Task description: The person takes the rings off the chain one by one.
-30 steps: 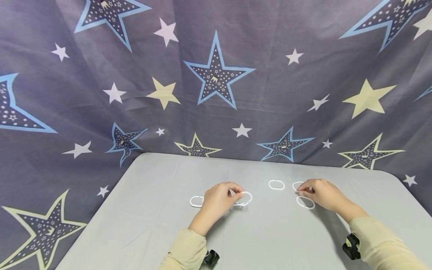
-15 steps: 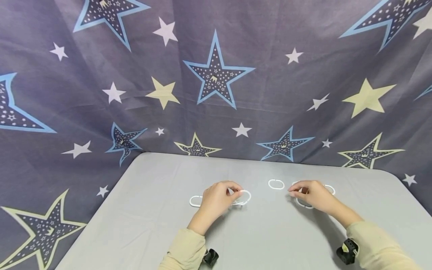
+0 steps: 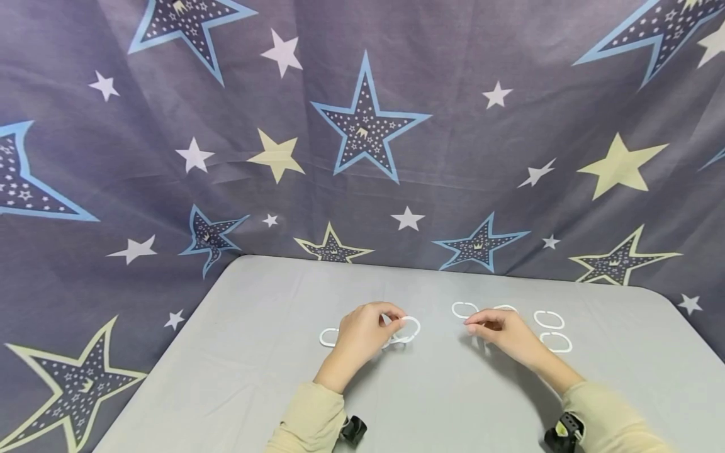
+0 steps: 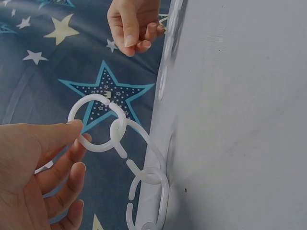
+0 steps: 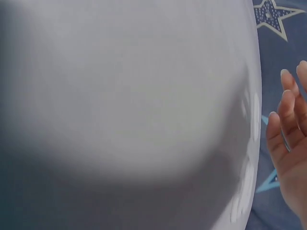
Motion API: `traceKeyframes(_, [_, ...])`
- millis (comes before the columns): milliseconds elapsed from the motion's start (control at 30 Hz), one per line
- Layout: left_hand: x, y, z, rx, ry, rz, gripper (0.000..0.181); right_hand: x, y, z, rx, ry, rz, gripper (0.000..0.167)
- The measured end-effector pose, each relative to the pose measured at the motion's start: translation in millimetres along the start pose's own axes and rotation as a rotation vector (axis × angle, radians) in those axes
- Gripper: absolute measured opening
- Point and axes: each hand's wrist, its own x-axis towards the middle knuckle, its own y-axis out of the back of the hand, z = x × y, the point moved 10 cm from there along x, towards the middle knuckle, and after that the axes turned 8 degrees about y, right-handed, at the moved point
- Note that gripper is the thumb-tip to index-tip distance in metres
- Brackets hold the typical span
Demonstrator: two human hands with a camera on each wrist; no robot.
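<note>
Fabric (image 3: 436,157) with blue, yellow and white stars fills the upper frame behind a pale grey surface (image 3: 226,377). Beige sleeves (image 3: 308,415) enter at the bottom, each with a black wrist device (image 3: 354,431). At lower centre, the left hand (image 3: 362,336) pinches a white ring (image 4: 92,97), other linked rings (image 4: 165,191) hanging from it. At lower right, the right hand (image 3: 504,330) holds nothing, fingers loosely curved. Near it lie a far-left link (image 3: 453,309), a partly covered link (image 3: 506,306), and two farther right. The left hand hides where its leftmost link (image 3: 320,337) leads; the right wrist view is blurred.
</note>
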Motion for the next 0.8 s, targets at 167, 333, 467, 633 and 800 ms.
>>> traceKeyframes(167, [-0.2, 0.8, 0.0, 0.0, -0.004, 0.003, 0.006, 1.5, -15, -3, 0.051, -0.02, -0.019, 0.02])
traceKeyframes(333, [-0.7, 2.3, 0.9, 0.005, -0.009, 0.009, 0.006, 4.1, -31, -12, 0.079, -0.016, -0.047, 0.019])
traceKeyframes(467, [-0.6, 3.0, 1.4, 0.007, -0.009, 0.013, 0.006, 6.8, -40, -21, 0.082, -0.013, -0.045, 0.017])
traceKeyframes(633, [-0.2, 3.2, 1.0, 0.005, -0.012, 0.017, 0.006, 11.1, -53, -28, 0.114, -0.043, -0.034, 0.016])
traceKeyframes(800, [0.4, 3.3, -1.7, 0.013, -0.006, 0.015, 0.006, 14.5, -67, -30, 0.183, -0.099, -0.029, 0.019])
